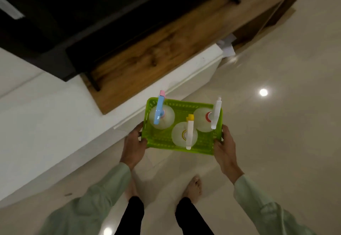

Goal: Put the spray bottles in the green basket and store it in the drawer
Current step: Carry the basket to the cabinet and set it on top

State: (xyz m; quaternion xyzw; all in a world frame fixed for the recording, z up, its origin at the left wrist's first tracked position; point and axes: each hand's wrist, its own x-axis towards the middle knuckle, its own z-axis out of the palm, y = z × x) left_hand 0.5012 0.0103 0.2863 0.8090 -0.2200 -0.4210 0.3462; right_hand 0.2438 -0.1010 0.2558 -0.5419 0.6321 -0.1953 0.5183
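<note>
I hold a bright green plastic basket (pixel 166 139) in the air above the floor, in front of my legs. My left hand (pixel 134 142) grips its left end and my right hand (pixel 224 148) grips its right end. Three clear spray bottles stand upright inside: one with a blue trigger and pink nozzle (pixel 160 113) at the left, one with a white trigger and yellow nozzle (pixel 189 133) at the front middle, and one with a white trigger and red collar (pixel 215 113) at the right. Just beyond the basket lies a wooden drawer front (pixel 156 53) with a dark handle.
A white cabinet or platform (pixel 55 124) runs along the left, under a black top (pixel 73 13). White papers (pixel 227 47) lie past the cabinet's far end. The glossy pale tile floor (pixel 276 142) stretches to the right. My bare feet (pixel 192 186) stand below the basket.
</note>
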